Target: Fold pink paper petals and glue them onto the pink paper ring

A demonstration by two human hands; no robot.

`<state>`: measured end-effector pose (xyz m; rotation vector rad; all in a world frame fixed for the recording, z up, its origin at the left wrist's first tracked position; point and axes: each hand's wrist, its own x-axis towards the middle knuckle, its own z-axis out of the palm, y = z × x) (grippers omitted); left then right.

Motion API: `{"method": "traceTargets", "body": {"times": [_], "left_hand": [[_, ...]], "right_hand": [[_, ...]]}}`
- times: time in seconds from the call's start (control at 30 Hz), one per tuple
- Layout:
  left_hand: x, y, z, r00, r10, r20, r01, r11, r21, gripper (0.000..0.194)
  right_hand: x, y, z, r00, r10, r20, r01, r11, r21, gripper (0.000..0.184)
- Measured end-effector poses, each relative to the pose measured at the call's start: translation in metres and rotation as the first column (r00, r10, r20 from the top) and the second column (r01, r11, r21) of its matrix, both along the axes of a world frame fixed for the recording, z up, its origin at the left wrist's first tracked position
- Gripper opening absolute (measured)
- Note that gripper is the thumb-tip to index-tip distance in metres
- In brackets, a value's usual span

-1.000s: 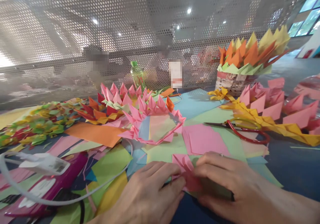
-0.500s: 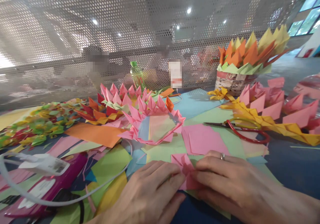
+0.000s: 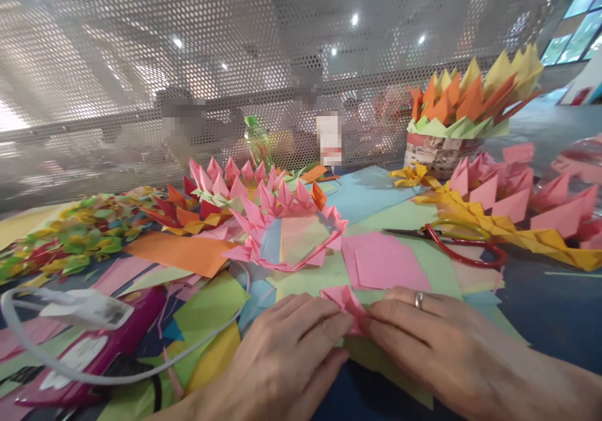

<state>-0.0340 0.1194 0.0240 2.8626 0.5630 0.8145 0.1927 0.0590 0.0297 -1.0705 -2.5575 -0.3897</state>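
A small piece of pink paper [image 3: 345,299], partly folded, lies between my two hands at the near edge of the paper pile. My left hand [image 3: 296,346] grips its left side, fingers pressed together. On the right side, my right hand [image 3: 423,333], with a ring on one finger, pinches the paper's near edge. The fingers of both hands cover much of the sheet. Just beyond them rests a stack of pink paper squares [image 3: 385,261]. A ring of folded pink paper points [image 3: 301,261] sits behind, to the left of that stack.
Red-handled scissors [image 3: 463,258] lie right of the stack. A purple power bank [image 3: 89,358] with a white cable [image 3: 117,380] is at left. Pink and yellow folded points [image 3: 512,207] stand at right, near a paper-decorated pot [image 3: 437,154]. A green-capped bottle [image 3: 258,142] stands behind.
The near part of the pink paper has been folded up, so less of it shows between my hands. My fingers have pressed in along the fold.
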Motion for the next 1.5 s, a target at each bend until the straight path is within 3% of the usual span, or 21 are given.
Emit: {"method": "traceTargets", "body": {"times": [0.2, 0.3, 0.5, 0.73, 0.83, 1.03, 1.13, 1.33, 1.5], "left_hand": [[0.002, 0.008, -0.001, 0.994, -0.098, -0.044, 0.096, 0.994, -0.044, 0.024], [0.003, 0.003, 0.001, 0.997, -0.077, -0.006, 0.077, 0.997, -0.020, 0.024], [0.005, -0.002, 0.001, 0.999, -0.047, 0.009, 0.048, 0.997, -0.055, 0.019], [0.007, 0.006, -0.003, 0.993, -0.089, 0.082, 0.101, 0.981, -0.163, 0.015], [0.008, 0.005, -0.002, 0.994, -0.078, 0.075, 0.091, 0.975, -0.203, 0.016], [0.009, 0.004, -0.006, 0.991, -0.107, 0.081, 0.118, 0.984, -0.134, 0.033], [0.011, 0.005, -0.004, 0.991, -0.112, 0.079, 0.126, 0.967, -0.222, 0.029], [0.020, 0.006, 0.005, 0.990, 0.017, 0.138, 0.049, 0.884, -0.465, 0.016], [0.021, 0.005, 0.001, 0.985, 0.100, 0.144, -0.011, 0.856, -0.517, 0.021]], "right_hand": [[-0.006, 0.000, -0.004, 0.993, -0.021, -0.118, 0.013, 0.998, -0.068, 0.036], [-0.008, 0.002, -0.010, 0.971, -0.046, -0.235, 0.019, 0.993, -0.114, 0.025], [-0.005, 0.004, -0.013, 0.935, -0.003, -0.355, -0.088, 0.966, -0.243, 0.017], [-0.005, 0.004, -0.015, 0.866, -0.185, -0.464, -0.044, 0.897, -0.440, 0.010], [-0.005, 0.004, -0.015, 0.856, -0.216, -0.469, -0.043, 0.875, -0.482, 0.008], [-0.008, 0.003, -0.014, 0.854, -0.252, -0.456, -0.018, 0.860, -0.511, 0.011], [-0.009, 0.003, -0.013, 0.848, -0.291, -0.443, 0.027, 0.859, -0.511, 0.011], [-0.008, 0.003, -0.014, 0.869, -0.337, -0.363, 0.122, 0.856, -0.503, 0.011], [-0.008, 0.001, -0.018, 0.887, -0.344, -0.309, 0.159, 0.854, -0.495, 0.015]]}}
